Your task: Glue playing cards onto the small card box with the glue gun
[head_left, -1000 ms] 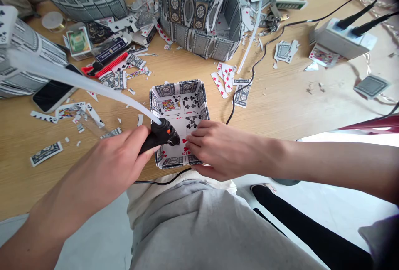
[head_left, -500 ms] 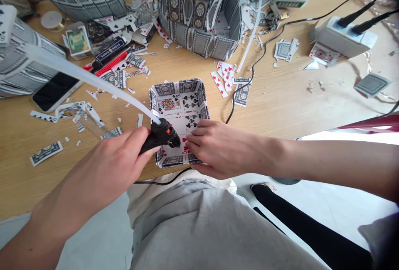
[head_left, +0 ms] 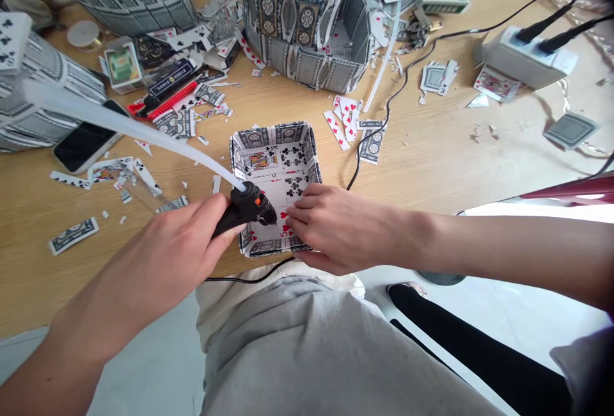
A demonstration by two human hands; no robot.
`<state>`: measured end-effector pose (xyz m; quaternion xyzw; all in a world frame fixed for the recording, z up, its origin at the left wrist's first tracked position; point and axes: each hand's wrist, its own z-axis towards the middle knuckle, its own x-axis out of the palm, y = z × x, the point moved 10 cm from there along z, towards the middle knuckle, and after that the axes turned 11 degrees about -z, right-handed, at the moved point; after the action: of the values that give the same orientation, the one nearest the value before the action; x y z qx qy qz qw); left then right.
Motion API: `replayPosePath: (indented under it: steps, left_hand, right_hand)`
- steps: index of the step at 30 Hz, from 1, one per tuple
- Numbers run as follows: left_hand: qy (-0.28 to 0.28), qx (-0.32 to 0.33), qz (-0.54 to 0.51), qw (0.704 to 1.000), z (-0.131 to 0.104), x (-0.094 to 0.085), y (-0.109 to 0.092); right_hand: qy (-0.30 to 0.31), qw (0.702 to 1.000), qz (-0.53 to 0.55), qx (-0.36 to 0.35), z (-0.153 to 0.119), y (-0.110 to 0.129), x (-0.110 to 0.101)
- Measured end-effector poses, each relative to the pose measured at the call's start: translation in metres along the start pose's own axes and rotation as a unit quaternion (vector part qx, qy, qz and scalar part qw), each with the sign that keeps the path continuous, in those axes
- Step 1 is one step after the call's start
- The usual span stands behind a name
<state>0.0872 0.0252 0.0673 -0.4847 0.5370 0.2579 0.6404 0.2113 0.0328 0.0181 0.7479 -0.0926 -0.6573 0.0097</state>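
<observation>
Underneath, table point(head_left: 432, 153): bears the work at its near edge, likely for easy reach, with bulkier card boxes point(head_left: 309, 64) set farther back.
Card tray point(head_left: 272, 136): sits open side up, apparently so its inside stays reachable.
Right hand point(head_left: 323, 227): clasps the tray's near right corner, fingers inside, probably to steady it.
Left hand point(head_left: 185, 237): wraps around the glue gun point(head_left: 247, 203), seemingly to aim its nozzle low inside; whether the tip touches cannot be told.
Glue stick point(head_left: 144, 128): juts from the gun's rear, feeding it presumably.

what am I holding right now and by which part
Left hand: the glue gun, by its handle. Right hand: the card box, by its near right corner.
</observation>
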Motion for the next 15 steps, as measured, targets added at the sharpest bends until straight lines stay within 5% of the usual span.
replayPosePath:
  steps: [15]
  left_hand:
    - [-0.039, -0.001, 0.041, 0.998, 0.0047, -0.0041, 0.0023]
  right_hand:
    - [0.003, 1.000, 0.006, 0.003, 0.0005, -0.0001, 0.0010]
